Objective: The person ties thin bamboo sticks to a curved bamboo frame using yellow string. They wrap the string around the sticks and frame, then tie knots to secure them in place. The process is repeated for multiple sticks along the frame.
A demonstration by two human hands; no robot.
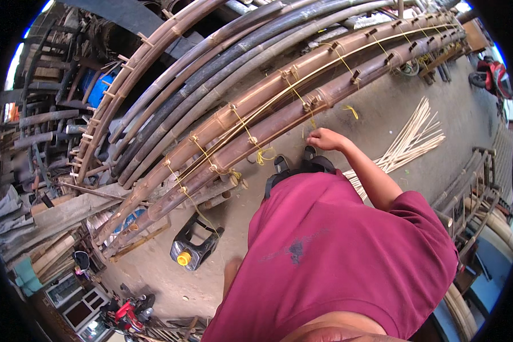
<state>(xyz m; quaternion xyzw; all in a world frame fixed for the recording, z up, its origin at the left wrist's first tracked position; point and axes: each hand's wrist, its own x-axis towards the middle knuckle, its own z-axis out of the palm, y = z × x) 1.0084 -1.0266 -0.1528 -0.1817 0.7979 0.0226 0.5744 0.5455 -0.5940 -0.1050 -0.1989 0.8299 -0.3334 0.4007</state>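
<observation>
Bamboo poles (279, 122) run from seven to one o'clock, my right hand (320, 138) just below pinching yellow twine (312, 118); I can't see my left hand.

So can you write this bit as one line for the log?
right hand: at yellow cord on bamboo poles, grip unclear | left hand: not in view | split strips on ground | dark jug nearby

torso: maroon short-sleeved shirt (330, 245), loose, creased | shirt front: small dark smudge near the middle | right arm: bare below the short sleeve, right hand (323, 138) bare, no glove | feet: dark sandals (302, 165) with broad straps
</observation>
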